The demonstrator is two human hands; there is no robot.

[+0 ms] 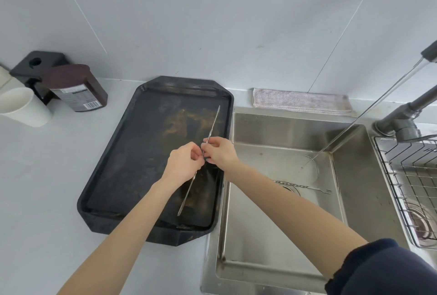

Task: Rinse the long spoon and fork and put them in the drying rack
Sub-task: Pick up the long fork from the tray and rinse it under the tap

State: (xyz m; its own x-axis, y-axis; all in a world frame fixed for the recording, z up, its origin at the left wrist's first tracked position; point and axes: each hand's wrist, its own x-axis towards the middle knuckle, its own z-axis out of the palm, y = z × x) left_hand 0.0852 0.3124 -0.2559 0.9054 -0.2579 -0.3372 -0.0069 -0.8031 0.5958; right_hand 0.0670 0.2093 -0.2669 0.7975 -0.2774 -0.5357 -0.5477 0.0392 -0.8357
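A long thin metal utensil [212,124] slants over the dirty black tray [113,176], one end near the tray's far right corner, the other near its front edge. Both hands pinch it at its middle: my left hand [183,162] from the left, my right hand [218,151] from the right. I cannot tell whether it is the spoon or the fork. A twisted long fork [305,187] lies flat in the sink [279,235] by the drain. A thin stream of water [369,107] from the tap [406,115] lands in the sink. The wire drying rack [406,176] sits at the right edge.
A folded cloth [300,100] lies behind the sink against the wall. At the far left stand a brown jar [78,89], a white paper cup [23,106] and a black holder [35,65]. Grey counter stretches left of the tray.
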